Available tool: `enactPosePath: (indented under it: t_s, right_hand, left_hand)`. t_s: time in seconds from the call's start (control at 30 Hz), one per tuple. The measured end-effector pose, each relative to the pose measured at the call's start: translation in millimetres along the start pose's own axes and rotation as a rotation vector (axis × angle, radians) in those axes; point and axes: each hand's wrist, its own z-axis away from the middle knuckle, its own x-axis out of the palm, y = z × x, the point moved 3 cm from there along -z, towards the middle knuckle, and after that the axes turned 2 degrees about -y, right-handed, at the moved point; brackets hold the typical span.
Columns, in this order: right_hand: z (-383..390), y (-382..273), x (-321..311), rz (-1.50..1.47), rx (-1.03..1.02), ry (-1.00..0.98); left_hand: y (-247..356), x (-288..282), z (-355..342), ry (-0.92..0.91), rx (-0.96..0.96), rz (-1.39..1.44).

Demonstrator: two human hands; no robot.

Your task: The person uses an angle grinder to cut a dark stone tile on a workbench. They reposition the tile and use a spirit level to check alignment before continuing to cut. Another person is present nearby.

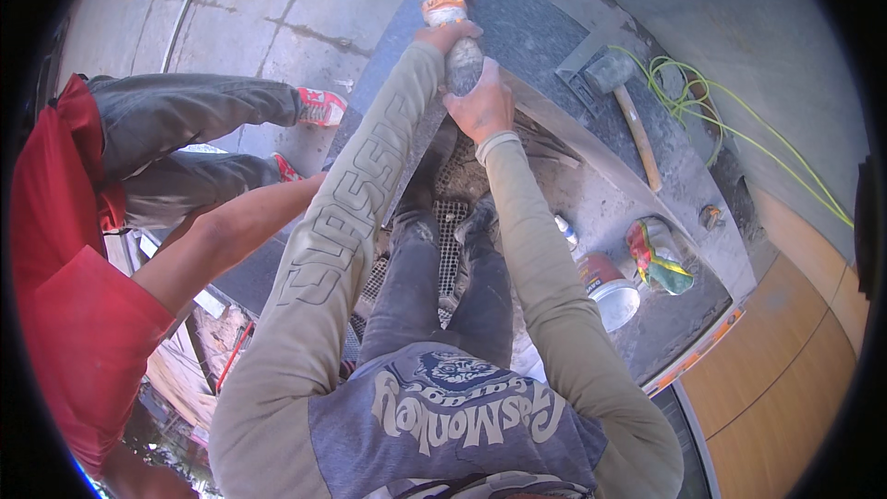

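The left grip [449, 34] and right grip [486, 105] are clasping a dusty power tool [465, 65]; a mallet [635, 125] and green cord [681, 108] are lying rightward, a co-worker's arm [245, 224] is reaching in from the left, and the power tool is extending forward past both hands over a dark slab [531, 32].

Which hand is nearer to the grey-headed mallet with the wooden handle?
Right. The right hand lies left of the mallet; the left hand is farther left and farther forward. Both grip a dusty grey orange-banded cylindrical tool.

Arms [365, 189] fwd, L hand [448, 35] gripping farther out, R hand [484, 108] gripping
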Motion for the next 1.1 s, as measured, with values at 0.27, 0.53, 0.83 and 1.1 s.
enactPosePath:
  t_s: [0.27, 0.53, 0.83, 1.1]
  right_hand:
    - [1.4, 1.2, -2.3, 0.024, 0.012, -0.030]
    - [-8.6, -7.2, -0.9, 0.042, 0.044, -0.039]
    - [8.8, 4.3, -3.5, 0.013, 0.004, -0.016]
    - [3.0, 2.6, -3.8, 0.023, 0.016, -0.026]
  left_hand:
    - [-4.2, 0.3, -0.4, -0.035, -0.033, 0.018]
    - [6.0, 1.6, -14.1, -0.047, -0.012, 0.052]
    - [0.7, 10.3, 21.5, 0.028, 0.022, -0.006]
    - [-5.4, 4.1, -5.6, -0.024, -0.020, 0.020]
